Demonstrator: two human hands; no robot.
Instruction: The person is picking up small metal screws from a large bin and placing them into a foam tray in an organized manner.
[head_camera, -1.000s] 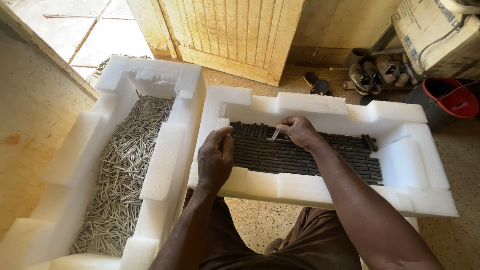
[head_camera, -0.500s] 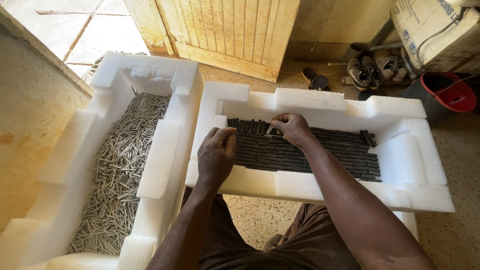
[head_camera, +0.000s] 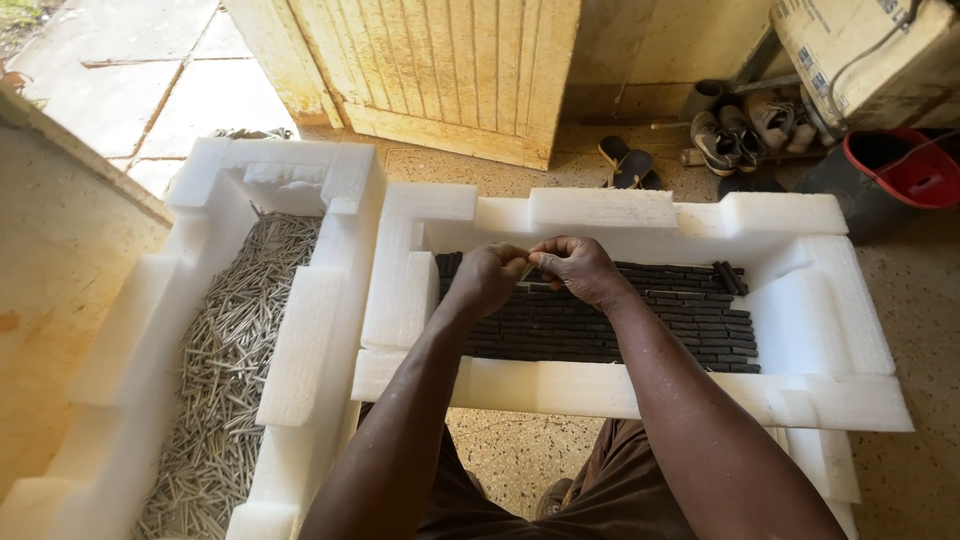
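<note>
Meeting above the right-hand white foam tray (head_camera: 600, 208), the left hand (head_camera: 487, 281) and right hand (head_camera: 578, 268) pinch a thin pale stick (head_camera: 524, 270) between their fingertips, probably so each hand can steady one end. That stick looks to slant slightly, its long axis running roughly left to right, though it is too small to read well. Beneath them lie neat rows of dark slim sticks (head_camera: 640, 325), all laid lengthwise across the tray. A second white foam tray (head_camera: 300, 340) just beside it holds a loose heap of grey sticks (head_camera: 225, 350).
</note>
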